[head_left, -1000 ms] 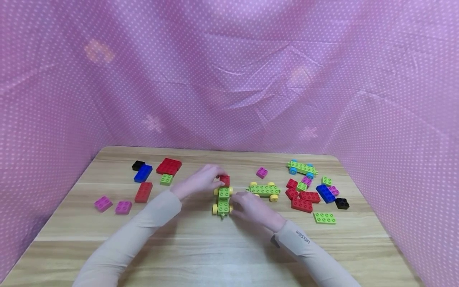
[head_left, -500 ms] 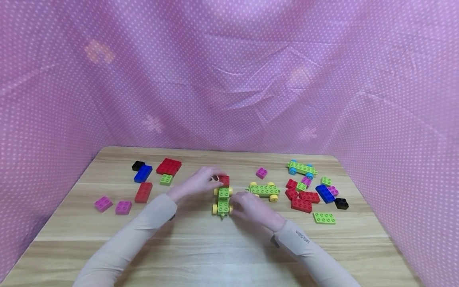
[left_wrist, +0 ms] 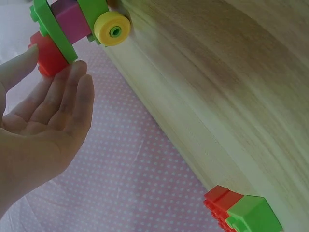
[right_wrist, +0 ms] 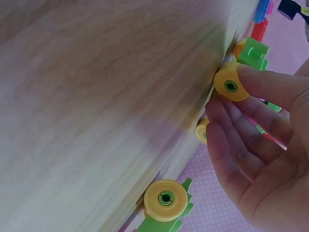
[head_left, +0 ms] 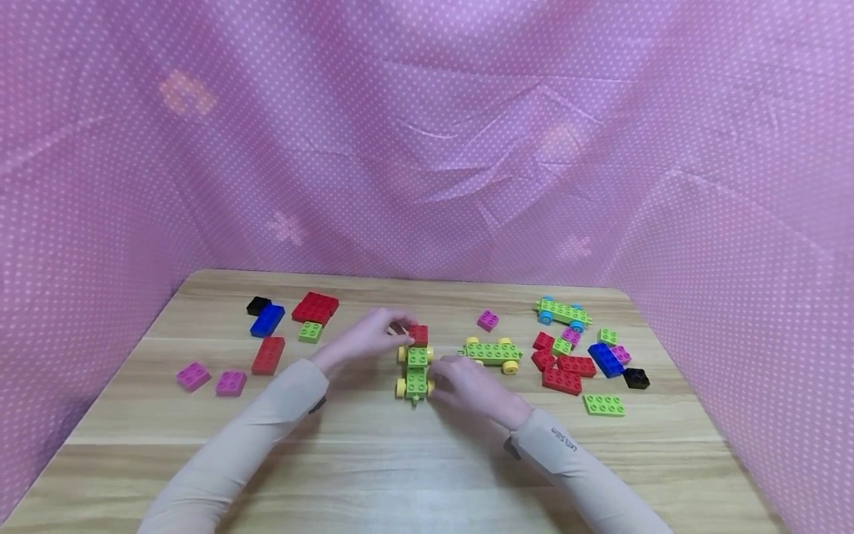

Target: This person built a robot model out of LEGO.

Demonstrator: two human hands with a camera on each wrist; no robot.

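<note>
Holding steady through the last second: left hand (head_left: 363, 343) with thumb and fingertips pinched on the red block (head_left: 418, 334), seated on the far end of the green wheeled car (head_left: 416, 373) at table (head_left: 373, 460) centre. Barely shifted, so likely pressing the block home. Right hand (head_left: 467, 386) gripping the car's near side, fingertips curled over a yellow wheel (right_wrist: 231, 86). Glossy, hard plastic, studded tops, round smooth wheels; pale wood grain beneath; more loose blocks (head_left: 574, 363) scattered to the right, well apart.
</note>
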